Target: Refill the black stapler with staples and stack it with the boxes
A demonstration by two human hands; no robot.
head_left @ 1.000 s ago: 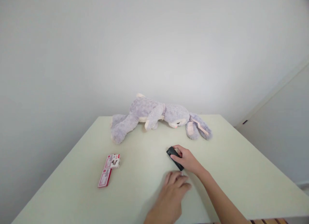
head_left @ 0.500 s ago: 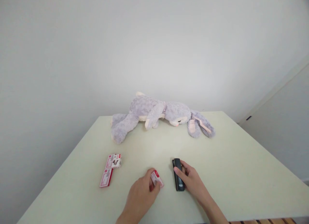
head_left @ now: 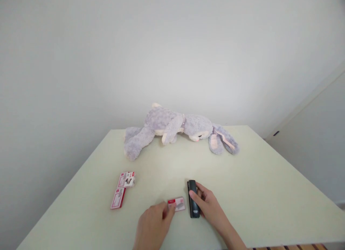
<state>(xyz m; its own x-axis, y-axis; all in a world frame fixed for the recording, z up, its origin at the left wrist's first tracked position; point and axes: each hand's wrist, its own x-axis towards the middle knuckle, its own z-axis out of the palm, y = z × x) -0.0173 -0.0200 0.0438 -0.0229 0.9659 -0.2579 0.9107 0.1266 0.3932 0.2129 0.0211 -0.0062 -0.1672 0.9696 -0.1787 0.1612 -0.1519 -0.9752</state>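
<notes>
stapler [head_left: 194, 207] 1 | boxes [head_left: 118, 198] 4 (seemingly) | hands [head_left: 154, 220] 2 | plush rabbit [head_left: 161, 121] 1

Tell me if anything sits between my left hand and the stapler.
Yes: the small box lies between your left hand, which touches its left end, and the stapler. A narrow gap separates box and stapler, which your right hand grips.

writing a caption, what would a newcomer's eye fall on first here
Probably the large lilac plush rabbit, lying across the far end of the table. Then, nearer, the right hand grips a dark stapler; left of it, the left hand touches a small red-and-white box.
</notes>
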